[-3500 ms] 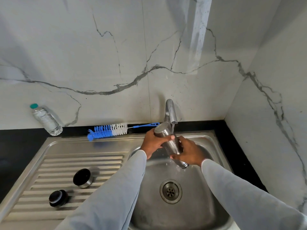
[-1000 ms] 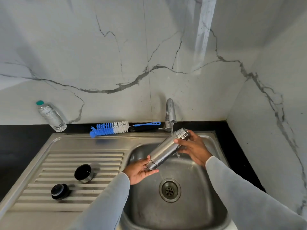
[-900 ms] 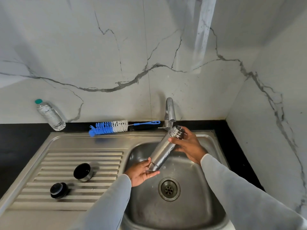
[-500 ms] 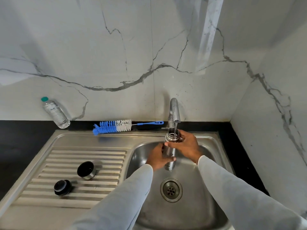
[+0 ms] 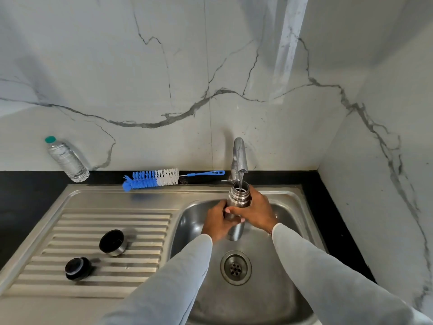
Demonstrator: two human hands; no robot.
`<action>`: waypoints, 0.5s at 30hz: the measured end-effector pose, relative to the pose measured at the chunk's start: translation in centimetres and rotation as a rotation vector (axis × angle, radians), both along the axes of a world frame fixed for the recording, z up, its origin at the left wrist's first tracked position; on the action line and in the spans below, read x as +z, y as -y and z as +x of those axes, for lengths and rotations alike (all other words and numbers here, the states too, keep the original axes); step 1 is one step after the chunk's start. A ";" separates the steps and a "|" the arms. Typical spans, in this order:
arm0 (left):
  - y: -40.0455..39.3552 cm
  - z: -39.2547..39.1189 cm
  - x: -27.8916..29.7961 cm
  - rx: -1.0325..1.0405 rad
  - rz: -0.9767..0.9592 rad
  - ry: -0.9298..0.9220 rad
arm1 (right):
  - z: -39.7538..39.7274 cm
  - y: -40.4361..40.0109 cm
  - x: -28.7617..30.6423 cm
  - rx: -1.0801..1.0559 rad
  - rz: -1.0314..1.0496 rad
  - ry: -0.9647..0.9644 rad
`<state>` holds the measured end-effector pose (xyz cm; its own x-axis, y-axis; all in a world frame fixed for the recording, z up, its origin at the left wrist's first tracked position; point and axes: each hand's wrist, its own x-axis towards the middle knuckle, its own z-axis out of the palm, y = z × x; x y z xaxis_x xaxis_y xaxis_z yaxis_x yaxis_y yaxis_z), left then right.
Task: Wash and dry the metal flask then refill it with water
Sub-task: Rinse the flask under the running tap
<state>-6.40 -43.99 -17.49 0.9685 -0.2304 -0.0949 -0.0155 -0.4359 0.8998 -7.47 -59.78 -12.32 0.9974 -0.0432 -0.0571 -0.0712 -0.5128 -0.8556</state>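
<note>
The metal flask [image 5: 239,195] stands upright over the sink basin [image 5: 276,296], its open mouth right under the tap [image 5: 239,158]. A thin stream of water runs from the spout into the mouth. My left hand [image 5: 216,222] grips the flask's lower body from the left. My right hand [image 5: 256,211] is wrapped round its upper body from the right. The flask's metal cup lid [image 5: 112,242] and its black stopper [image 5: 77,268] lie on the ribbed drainboard [image 5: 145,207].
A blue and white bottle brush [image 5: 154,178] lies along the sink's back edge. A clear plastic water bottle [image 5: 66,159] leans against the marble wall at the back left. The drain [image 5: 235,267] is below the flask. A marble side wall closes off the right.
The flask was tilted, its base in my left palm, and then swung upright. It now stands with its mouth under the running tap. My left hand has moved up onto its body.
</note>
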 end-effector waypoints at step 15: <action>-4.3 1.7 -0.3 -0.086 0.331 -0.039 | -0.4 -0.4 -1.6 -0.020 -0.108 -0.022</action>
<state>-4.69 -39.71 -17.79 0.9410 -0.2617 -0.2147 -0.0336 -0.7033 0.7101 -7.88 -59.39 -13.94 0.9949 -0.0704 -0.0728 -0.1005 -0.5999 -0.7938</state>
